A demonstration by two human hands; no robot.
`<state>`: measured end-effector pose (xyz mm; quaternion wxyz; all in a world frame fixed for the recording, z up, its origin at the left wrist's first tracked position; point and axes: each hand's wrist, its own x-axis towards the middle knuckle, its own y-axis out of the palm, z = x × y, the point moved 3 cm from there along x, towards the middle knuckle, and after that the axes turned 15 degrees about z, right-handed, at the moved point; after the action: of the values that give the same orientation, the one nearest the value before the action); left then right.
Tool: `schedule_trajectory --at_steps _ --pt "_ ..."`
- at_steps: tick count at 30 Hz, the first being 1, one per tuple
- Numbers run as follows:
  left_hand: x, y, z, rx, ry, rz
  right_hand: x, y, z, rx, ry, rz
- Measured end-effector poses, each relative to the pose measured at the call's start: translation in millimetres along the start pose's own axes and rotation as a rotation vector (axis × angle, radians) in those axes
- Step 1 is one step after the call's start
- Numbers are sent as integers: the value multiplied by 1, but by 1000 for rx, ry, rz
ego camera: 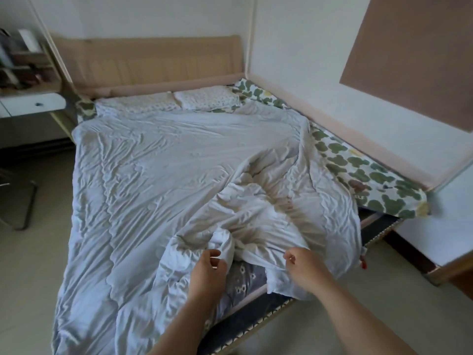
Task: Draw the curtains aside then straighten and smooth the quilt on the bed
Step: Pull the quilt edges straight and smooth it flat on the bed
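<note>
- as i stand at the end of the bed farthest from the headboard, both my bare forearms stretch toward it over the mattress corner.
- the quilt, pale blue-white and creased all over, lies spread over most of the bed, from just short of the headboard to the far end, where it hangs over the edge toward the floor.
- at the corner farthest from the headboard, on the right as i face it, the quilt is bunched into a heap of thick folds, and a strip of dark flowered sheet shows bare beneath it.
- my left grip pinches a thick white fold of the quilt between thumb and curled fingers at that bunched edge.
- my right grip, beside the left one but not touching it, pinches the quilt's edge with thumb and forefinger, and the other fingers are curled in.
- two flat speckled pillows lie side by side right under the headboard, just beyond the quilt's upper edge.
- a white sheet with green blotches shows along the bed's side running down from the headboard's right end, against a padded rail.
- left of the headboard stands a white bench with a drawer, and a cluttered shelf sits above it.
- right of the headboard, a brown panel hangs on the wall.
</note>
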<state>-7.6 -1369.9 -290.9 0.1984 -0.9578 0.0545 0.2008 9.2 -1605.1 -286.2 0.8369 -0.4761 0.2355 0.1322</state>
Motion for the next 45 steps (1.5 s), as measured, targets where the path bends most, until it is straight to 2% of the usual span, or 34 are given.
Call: schedule_trajectory --at_steps 10,18,22,29,34,36,39,42,45 --pt "110 7 -41 50 -90 40 103 -39 -27 -71 131 72" --pt "166 32 6 129 -277 57 187 -19 -50 -126 156 185" --pt "196 57 42 261 -406 62 234 -2 -73 -167 230 234" --pt "236 88 84 638 -666 57 297 32 -131 -36 421 325" --pt "258 106 116 654 -741 86 346 65 -179 245 505 282" --pt "259 104 120 643 -717 43 357 63 -186 205 464 263" --pt "255 82 120 470 -704 -176 380 27 -169 -52 320 129" --pt "257 47 108 376 -662 -386 415 -26 -111 -85 78 -103" --pt "270 13 89 314 -593 -519 447 -73 -30 -174 -226 -296"
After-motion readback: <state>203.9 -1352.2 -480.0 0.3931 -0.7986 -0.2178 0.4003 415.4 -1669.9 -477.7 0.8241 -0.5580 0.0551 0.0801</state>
